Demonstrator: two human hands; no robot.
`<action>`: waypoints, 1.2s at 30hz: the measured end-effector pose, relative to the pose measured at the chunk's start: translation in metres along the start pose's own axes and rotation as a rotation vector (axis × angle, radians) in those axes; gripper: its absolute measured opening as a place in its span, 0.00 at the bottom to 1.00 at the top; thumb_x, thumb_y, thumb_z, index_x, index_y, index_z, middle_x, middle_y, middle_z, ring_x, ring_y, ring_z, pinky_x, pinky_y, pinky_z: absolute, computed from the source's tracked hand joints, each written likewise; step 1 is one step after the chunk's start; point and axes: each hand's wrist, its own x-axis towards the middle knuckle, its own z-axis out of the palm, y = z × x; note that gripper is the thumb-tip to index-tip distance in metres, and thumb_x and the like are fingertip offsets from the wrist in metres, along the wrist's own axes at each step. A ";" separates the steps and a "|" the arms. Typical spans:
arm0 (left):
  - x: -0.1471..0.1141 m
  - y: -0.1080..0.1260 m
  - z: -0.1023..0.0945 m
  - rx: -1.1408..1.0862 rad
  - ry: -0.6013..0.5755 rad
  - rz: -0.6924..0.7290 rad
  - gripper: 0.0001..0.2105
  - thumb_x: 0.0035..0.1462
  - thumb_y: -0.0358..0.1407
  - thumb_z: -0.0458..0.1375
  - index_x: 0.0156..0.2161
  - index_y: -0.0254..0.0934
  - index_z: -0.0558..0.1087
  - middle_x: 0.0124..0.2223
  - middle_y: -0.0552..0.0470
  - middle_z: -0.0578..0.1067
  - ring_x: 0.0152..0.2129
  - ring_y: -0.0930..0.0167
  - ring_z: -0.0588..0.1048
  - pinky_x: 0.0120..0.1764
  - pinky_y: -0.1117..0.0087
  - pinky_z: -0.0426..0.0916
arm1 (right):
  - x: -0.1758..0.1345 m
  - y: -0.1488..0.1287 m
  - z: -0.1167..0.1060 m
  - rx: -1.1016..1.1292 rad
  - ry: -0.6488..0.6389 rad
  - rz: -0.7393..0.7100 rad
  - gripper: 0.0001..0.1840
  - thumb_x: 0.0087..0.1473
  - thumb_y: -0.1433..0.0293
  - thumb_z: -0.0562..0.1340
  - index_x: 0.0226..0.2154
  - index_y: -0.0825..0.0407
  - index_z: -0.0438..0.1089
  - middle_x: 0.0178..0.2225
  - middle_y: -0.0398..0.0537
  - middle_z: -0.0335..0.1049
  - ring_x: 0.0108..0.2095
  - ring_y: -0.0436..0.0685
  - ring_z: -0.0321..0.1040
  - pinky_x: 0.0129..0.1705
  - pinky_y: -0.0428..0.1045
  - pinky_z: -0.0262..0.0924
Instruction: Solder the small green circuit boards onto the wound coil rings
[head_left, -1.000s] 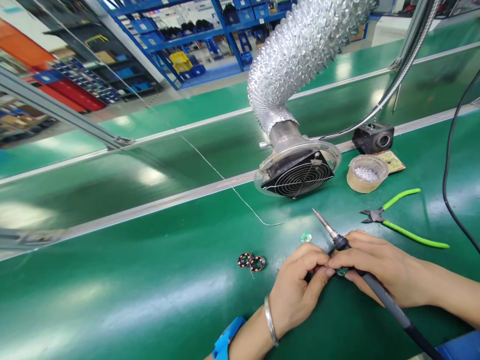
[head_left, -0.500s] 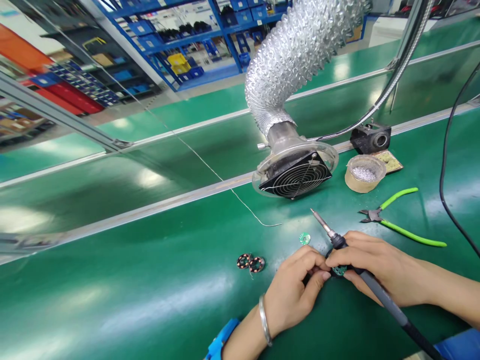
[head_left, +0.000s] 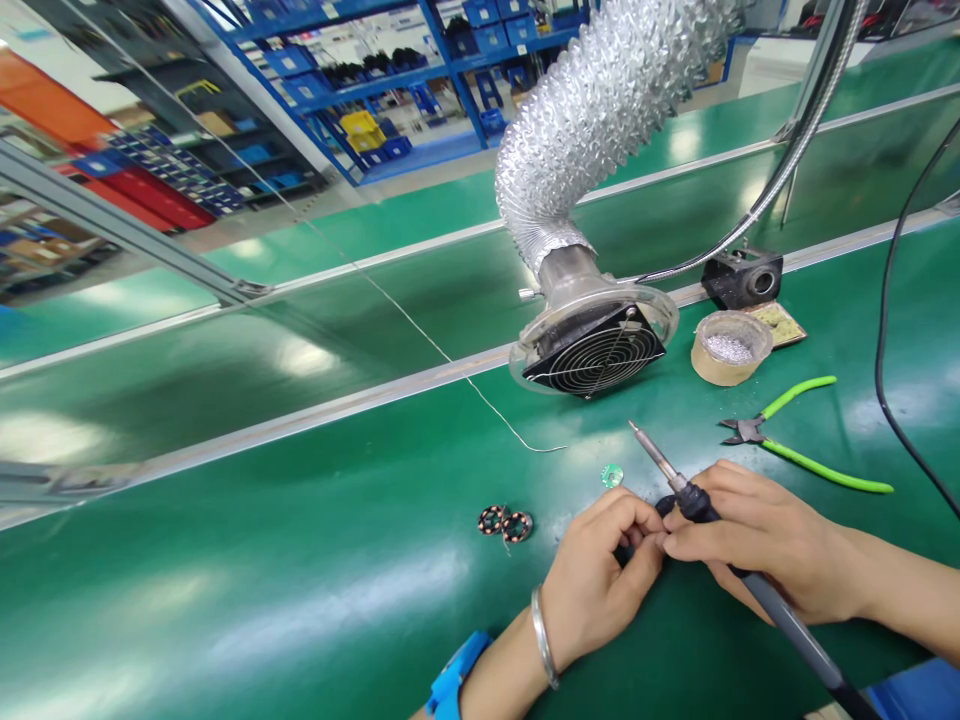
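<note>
Wrapping the left wrist, a blue band sits closest to us, and just past it a silver bracelet! Now the left hand: thumb and fingers come together, clamped on a small dark part, and there it is, low over the table right between the two hands, mostly hidden by fingers. The right hand has its grip closed around a soldering iron, fingertips touching the left hand's over that same part. The iron's slim metal tip points away, toward the fan, well apart from the part!

Out to the left, two copper-wound rings lie side by side, touching. A little farther on, just beyond the left hand's knuckles, a round green board lies flat. Over on the right, cutters with bright green handles rest with those handles spread wide. A thin wire slants down, its bent end near the board.

Farther back, a tan tub holds silvery bits, a yellowish sponge just behind it, then a black holder with a round opening. Above the table, the black fan hangs from a crinkled silver duct. Way back, blue shelves carry bins!
</note>
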 end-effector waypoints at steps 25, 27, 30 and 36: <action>-0.007 -0.007 -0.007 0.641 0.005 0.513 0.08 0.65 0.28 0.46 0.44 0.34 0.67 0.35 0.48 0.78 0.29 0.70 0.77 0.32 0.70 0.76 | -0.018 -0.050 -0.019 -0.077 0.306 0.327 0.11 0.62 0.68 0.52 0.45 0.45 0.65 0.25 0.48 0.70 0.28 0.61 0.71 0.26 0.56 0.62; -0.007 -0.007 -0.007 0.641 0.003 0.519 0.08 0.65 0.28 0.46 0.44 0.33 0.67 0.35 0.47 0.78 0.29 0.69 0.77 0.32 0.70 0.76 | -0.016 -0.052 -0.017 -0.066 0.271 0.328 0.09 0.62 0.68 0.51 0.43 0.45 0.64 0.25 0.49 0.71 0.28 0.61 0.72 0.26 0.56 0.63; -0.007 -0.007 -0.006 0.643 0.010 0.521 0.08 0.65 0.27 0.47 0.44 0.33 0.67 0.34 0.47 0.77 0.28 0.69 0.77 0.31 0.70 0.76 | -0.010 -0.055 -0.015 -0.032 0.258 0.326 0.09 0.61 0.70 0.52 0.43 0.46 0.63 0.24 0.48 0.70 0.28 0.61 0.72 0.26 0.57 0.62; -0.008 -0.006 -0.006 0.661 0.003 0.502 0.09 0.65 0.28 0.46 0.44 0.34 0.67 0.34 0.48 0.77 0.29 0.70 0.77 0.32 0.70 0.76 | -0.006 -0.050 -0.012 -0.034 0.285 0.339 0.10 0.59 0.72 0.53 0.42 0.45 0.63 0.22 0.47 0.69 0.26 0.62 0.71 0.23 0.56 0.60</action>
